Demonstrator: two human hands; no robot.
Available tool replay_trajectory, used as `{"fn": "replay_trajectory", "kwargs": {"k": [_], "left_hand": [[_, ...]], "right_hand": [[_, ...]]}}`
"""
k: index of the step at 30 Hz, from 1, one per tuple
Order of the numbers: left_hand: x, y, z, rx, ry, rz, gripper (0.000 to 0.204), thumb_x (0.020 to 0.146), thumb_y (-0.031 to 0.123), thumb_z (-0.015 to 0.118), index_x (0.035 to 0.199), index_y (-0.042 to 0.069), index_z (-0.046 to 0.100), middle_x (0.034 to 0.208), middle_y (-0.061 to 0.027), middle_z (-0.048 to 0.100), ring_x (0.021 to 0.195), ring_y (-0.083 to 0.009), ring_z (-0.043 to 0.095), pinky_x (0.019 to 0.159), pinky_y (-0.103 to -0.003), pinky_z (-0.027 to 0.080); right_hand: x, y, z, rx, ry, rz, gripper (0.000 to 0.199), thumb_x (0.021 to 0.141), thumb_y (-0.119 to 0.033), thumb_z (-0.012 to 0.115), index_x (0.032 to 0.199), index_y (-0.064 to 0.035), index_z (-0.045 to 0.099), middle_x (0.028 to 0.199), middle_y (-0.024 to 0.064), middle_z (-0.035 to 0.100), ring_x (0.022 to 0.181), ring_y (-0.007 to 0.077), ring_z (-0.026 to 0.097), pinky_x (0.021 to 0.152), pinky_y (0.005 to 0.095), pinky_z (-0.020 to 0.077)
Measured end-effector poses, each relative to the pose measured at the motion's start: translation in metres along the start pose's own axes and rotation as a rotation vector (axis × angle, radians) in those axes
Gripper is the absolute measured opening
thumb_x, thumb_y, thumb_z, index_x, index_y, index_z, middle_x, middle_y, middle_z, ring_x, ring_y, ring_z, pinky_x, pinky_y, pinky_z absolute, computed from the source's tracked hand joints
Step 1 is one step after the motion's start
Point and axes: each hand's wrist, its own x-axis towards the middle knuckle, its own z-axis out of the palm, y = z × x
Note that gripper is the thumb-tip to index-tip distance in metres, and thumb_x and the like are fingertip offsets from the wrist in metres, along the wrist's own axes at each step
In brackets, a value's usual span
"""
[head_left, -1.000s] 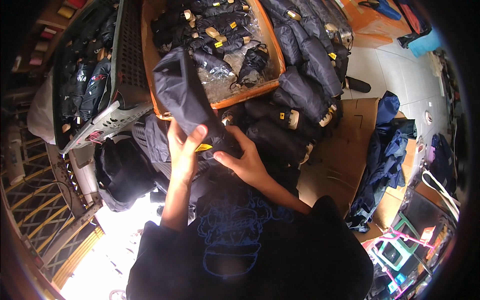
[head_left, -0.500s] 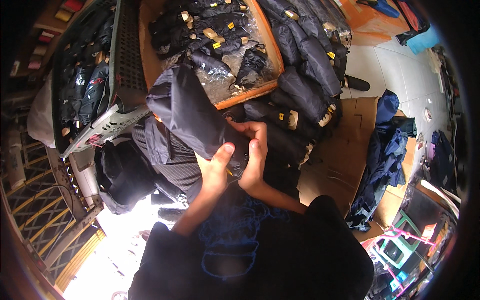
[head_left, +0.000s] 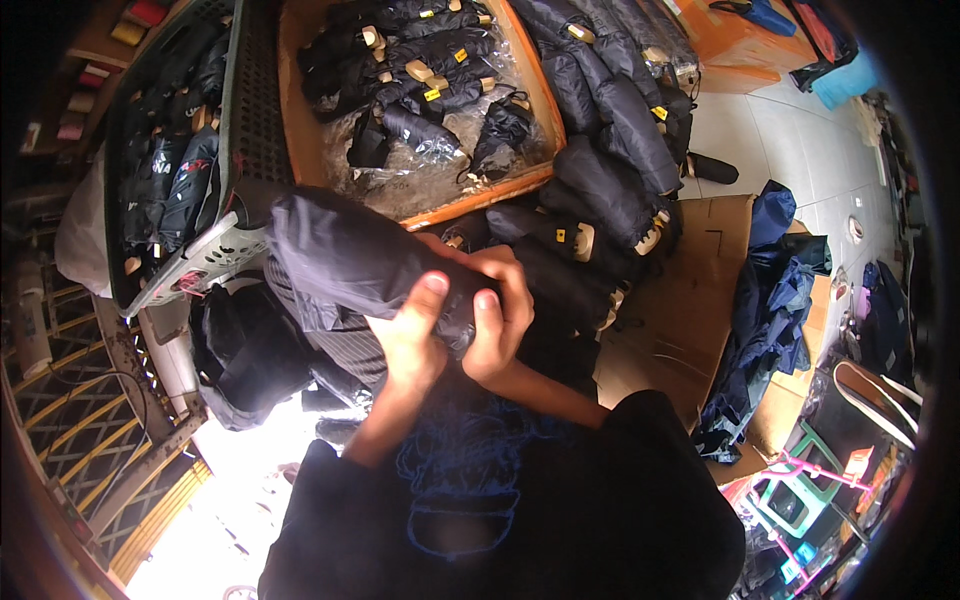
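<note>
A folded dark umbrella (head_left: 345,258) is held at the middle of the view, its loose fabric end pointing up and to the left. My left hand (head_left: 410,335) is wrapped around its lower end from the left. My right hand (head_left: 500,315) grips the same end from the right, fingers curled over the fabric. Both hands touch each other around the umbrella. Just beyond them lies a pile of rolled dark umbrellas (head_left: 600,195) with tan handles.
An orange cardboard box (head_left: 420,205) at the top holds several folded black umbrellas on clear plastic. A grey plastic crate (head_left: 215,245) with more umbrellas stands at the left. Dark blue cloth (head_left: 775,290) hangs over brown cardboard at the right. A black bag (head_left: 245,350) sits lower left.
The umbrella has tilted from near upright toward lying across to the left. Both hands have slid down and closed together around its lower end.
</note>
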Motion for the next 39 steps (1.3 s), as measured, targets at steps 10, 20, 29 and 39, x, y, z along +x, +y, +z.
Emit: {"fn": "replay_trajectory", "kwargs": {"k": [10, 20, 29, 39], "left_hand": [[-0.008, -0.017, 0.002, 0.055, -0.219, -0.071, 0.053, 0.078, 0.037, 0.068, 0.11, 0.0, 0.048, 0.101, -0.0138, 0.058, 0.096, -0.0228, 0.057, 0.09, -0.037, 0.043], [0.019, 0.002, -0.033, -0.037, -0.143, 0.005, 0.062, 0.09, 0.046, 0.052, 0.132, 0.001, 0.041, 0.118, -0.013, 0.056, 0.113, -0.0264, 0.054, 0.099, -0.04, 0.042], [0.04, 0.032, -0.021, -0.331, -0.115, 0.036, 0.047, 0.088, 0.036, 0.056, 0.122, 0.005, 0.046, 0.1, -0.0124, 0.055, 0.089, -0.027, 0.057, 0.079, -0.042, 0.049], [0.056, 0.037, -0.021, -0.343, -0.177, 0.05, 0.065, 0.09, 0.053, 0.052, 0.136, 0.009, 0.039, 0.119, -0.0162, 0.056, 0.089, -0.0287, 0.063, 0.076, -0.043, 0.055]], "right_hand": [[0.004, -0.004, 0.002, 0.093, 0.193, 0.083, 0.048, 0.09, -0.044, 0.033, 0.101, 0.0013, 0.047, 0.102, 0.018, 0.048, 0.094, 0.0236, 0.047, 0.085, 0.037, 0.0379], [0.017, -0.014, -0.018, 0.186, -0.354, 0.535, 0.036, 0.081, -0.017, 0.073, 0.107, 0.0005, 0.056, 0.101, 0.0095, 0.062, 0.097, 0.0123, 0.057, 0.085, 0.0278, 0.0445], [0.003, 0.007, -0.015, 0.241, -0.357, 0.4, 0.041, 0.078, -0.01, 0.077, 0.11, -0.0005, 0.053, 0.1, 0.0065, 0.06, 0.095, 0.0116, 0.056, 0.084, 0.0274, 0.0451], [0.008, 0.005, -0.012, 0.313, -0.386, 0.434, 0.052, 0.082, -0.012, 0.072, 0.126, 0.0006, 0.047, 0.118, 0.0099, 0.055, 0.11, 0.0159, 0.051, 0.096, 0.0304, 0.0393]]}}
